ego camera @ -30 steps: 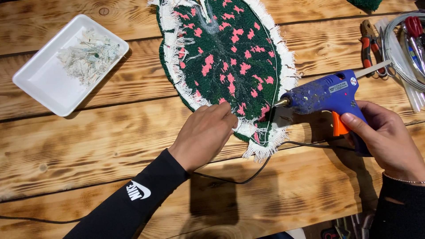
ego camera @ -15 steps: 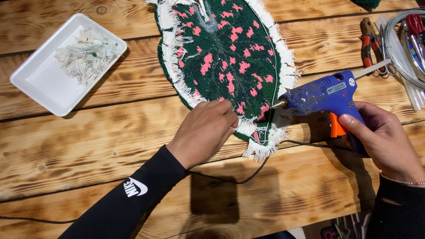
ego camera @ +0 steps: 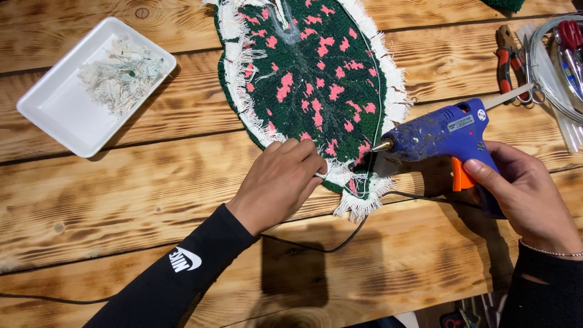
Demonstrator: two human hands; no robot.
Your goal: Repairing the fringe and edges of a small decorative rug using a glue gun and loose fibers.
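A leaf-shaped tufted rug piece (ego camera: 316, 79), dark green with pink spots and a frayed white cloth border, lies on the wooden table (ego camera: 121, 200). My left hand (ego camera: 280, 181) presses down on the white border at the rug's near end, fingers curled over the folded edge. My right hand (ego camera: 523, 194) grips a blue glue gun (ego camera: 438, 138) with an orange trigger. Its metal nozzle points left and touches the rug's near right edge. A thin black wire runs along the rug's edge and off under the gun.
A white foam tray (ego camera: 57, 106) with trimmed white cloth scraps sits at the far left. Red-handled pliers (ego camera: 507, 58), a coil of wire (ego camera: 546, 67) and clear glue sticks (ego camera: 568, 130) lie at the far right. A black cord (ego camera: 316, 246) crosses the near table.
My left hand has shifted slightly along the rug's near edge and pressed on the border. The glue gun has stayed at nearly the same spot at the right edge.
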